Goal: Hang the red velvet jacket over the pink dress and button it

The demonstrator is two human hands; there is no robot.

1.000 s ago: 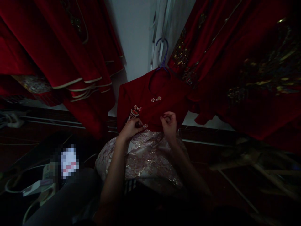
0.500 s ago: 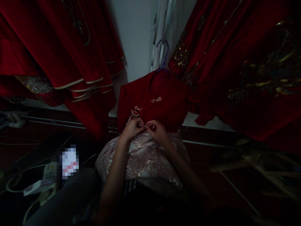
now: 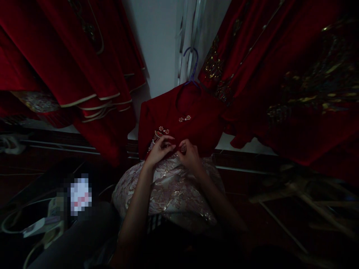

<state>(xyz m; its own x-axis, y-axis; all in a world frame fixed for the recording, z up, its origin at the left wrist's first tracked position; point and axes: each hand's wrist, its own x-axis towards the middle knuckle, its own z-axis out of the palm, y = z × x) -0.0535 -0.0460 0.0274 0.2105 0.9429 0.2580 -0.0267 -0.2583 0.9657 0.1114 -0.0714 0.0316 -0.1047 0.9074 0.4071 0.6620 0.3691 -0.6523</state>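
A red jacket (image 3: 165, 108) with a round neckline hangs from a purple hanger (image 3: 195, 67) and drapes down to a pale brocade skirt with gold glints (image 3: 179, 186). A pearl-like beaded fastener (image 3: 185, 118) sits below the neckline, and a beaded ornament (image 3: 161, 132) lies at the left of the chest. My left hand (image 3: 160, 151) is over the lower front, thumb and forefinger apart, nothing visible between them. Beside it, my right hand (image 3: 190, 155) has its fingers curled round a small beaded button (image 3: 183, 148) at the jacket's hem.
Red garments with pale piping (image 3: 92, 99) hang at the left, and gold-embroidered red garments (image 3: 280, 97) at the right. A blurred phone-like screen (image 3: 80, 196) and white cables with a power strip (image 3: 54, 220) lie at lower left. A wooden frame (image 3: 297, 190) stands at lower right.
My two hands, pinching together at the beaded button before, have drawn slightly apart. My left thumb and forefinger have spread. The whole view has shifted slightly.
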